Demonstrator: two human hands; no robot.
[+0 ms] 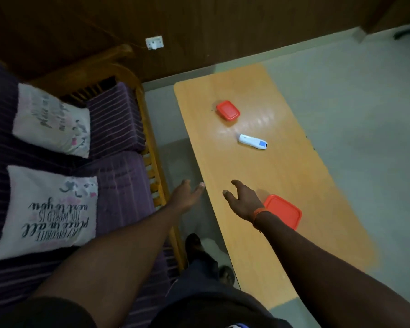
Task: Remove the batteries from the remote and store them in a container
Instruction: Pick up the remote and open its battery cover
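A white remote (252, 142) with a blue patch lies flat near the middle of the long wooden table (294, 176). Beyond it sits a small red-lidded container (228, 110). A larger red container (285, 210) rests on the near part of the table, partly hidden by my right wrist. My right hand (243, 200) hovers over the table with fingers apart, short of the remote and holding nothing. My left hand (187, 194) is stretched out beside the table's left edge, above the floor, open and empty.
A wooden sofa (152, 166) with purple striped cushions and two white printed pillows (52, 207) stands close on the left, leaving a narrow gap of floor. My legs and feet (194, 242) are in that gap. Grey floor lies to the right of the table.
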